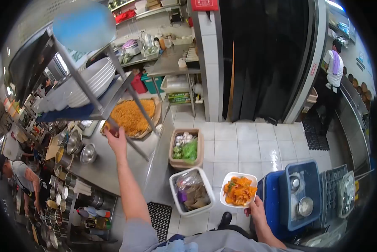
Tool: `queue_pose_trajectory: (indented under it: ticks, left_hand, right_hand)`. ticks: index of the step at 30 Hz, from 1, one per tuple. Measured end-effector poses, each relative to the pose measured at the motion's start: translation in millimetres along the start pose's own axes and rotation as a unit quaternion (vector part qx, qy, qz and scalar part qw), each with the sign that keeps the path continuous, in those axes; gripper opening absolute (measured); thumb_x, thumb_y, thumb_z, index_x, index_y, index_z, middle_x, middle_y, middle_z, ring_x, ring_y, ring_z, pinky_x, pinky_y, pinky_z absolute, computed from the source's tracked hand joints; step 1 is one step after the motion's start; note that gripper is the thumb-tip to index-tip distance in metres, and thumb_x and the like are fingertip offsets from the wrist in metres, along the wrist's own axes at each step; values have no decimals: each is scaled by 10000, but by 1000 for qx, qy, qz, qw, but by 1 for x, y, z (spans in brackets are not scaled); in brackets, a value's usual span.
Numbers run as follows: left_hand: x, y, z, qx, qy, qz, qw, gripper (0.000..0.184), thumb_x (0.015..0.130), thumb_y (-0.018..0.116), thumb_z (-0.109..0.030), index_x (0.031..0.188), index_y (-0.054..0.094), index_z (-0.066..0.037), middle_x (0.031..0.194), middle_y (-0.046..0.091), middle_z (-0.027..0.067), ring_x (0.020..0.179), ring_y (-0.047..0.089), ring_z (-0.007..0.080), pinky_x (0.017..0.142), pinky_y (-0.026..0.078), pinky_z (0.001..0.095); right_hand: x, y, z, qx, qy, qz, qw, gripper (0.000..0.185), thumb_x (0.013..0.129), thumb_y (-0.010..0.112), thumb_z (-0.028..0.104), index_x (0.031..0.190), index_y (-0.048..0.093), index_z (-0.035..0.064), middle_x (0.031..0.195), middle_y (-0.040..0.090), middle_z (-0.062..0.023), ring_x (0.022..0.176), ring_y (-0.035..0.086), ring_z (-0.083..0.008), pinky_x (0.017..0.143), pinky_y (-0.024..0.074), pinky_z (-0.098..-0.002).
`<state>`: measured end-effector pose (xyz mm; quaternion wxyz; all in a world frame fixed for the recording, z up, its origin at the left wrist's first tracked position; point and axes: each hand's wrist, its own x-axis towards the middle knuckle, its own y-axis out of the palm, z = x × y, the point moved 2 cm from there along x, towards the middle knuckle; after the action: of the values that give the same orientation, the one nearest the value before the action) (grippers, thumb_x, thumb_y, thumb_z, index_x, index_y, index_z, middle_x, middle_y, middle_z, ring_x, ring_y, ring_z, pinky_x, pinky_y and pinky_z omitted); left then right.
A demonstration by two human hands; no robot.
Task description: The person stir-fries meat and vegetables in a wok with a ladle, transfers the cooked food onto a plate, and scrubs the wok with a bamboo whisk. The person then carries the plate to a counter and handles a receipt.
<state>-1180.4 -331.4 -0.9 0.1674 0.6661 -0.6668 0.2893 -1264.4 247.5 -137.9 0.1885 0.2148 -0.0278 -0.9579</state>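
Observation:
My right hand (258, 210) grips the lower right edge of a white square bowl (223, 200) filled with orange food and some green pieces (239, 190). The bowl is held over the tiled floor. On the left, my left hand (116, 138) reaches to the near edge of a large tray of orange, grainy food (132, 115) on the steel counter (132, 166), beside a shelf post. Its fingers are bent, and whatever they hold is too small to make out. Steel bowls (88, 153) stand on the counter to the left of my forearm.
White plates (92, 84) are stacked on the shelf above the counter. A beige bin (173, 161) and a white bin (208, 203) stand on the floor. At right are blue tubs (286, 197) and a person (334, 69); another person (22, 176) is at left.

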Motion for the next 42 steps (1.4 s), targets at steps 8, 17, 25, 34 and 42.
queue_pose_trajectory:
  ticks: [8,17,25,34,42]
  left_hand:
    - [10,39,29,-57,-24,-114,992,289,819,641,-174,1024,547,7,875,595,98,767,559,219,750,459,343]
    - [-50,124,-95,333,186,-221,897,842,773,671,-171,1403,170,73,1398,272,303,1278,349,417,1038,325,508]
    - [55,238,-17,214,-88,-251,940,577,775,678,-131,1227,372,59,1069,508,193,971,525,309,846,438,428]
    - [62,239,7,187,-75,-360,911,327,843,626,-123,1069,443,27,805,483,57,707,475,138,627,425,296]
    - [64,236,22,363,-24,-472,803,179,863,607,-96,914,471,9,748,451,23,669,406,116,591,380,278]
  right_hand:
    - [84,-84,59,-41,-44,-30,998,174,926,469,165,995,531,18,611,563,-41,439,528,-95,356,409,-224]
    - [252,-64,118,-37,-36,38,998,219,923,496,188,1059,524,18,681,604,-71,458,542,-104,363,422,-236]
    - [404,12,198,-52,-8,82,995,239,909,517,178,1078,517,9,711,608,-72,458,543,-109,352,411,-229]
    - [606,121,269,-130,15,172,976,225,900,469,127,1084,509,4,687,595,-72,462,536,-109,366,407,-229]
    - [847,304,297,-183,14,343,921,191,908,446,177,962,532,14,645,603,-73,449,518,-100,378,403,-234]
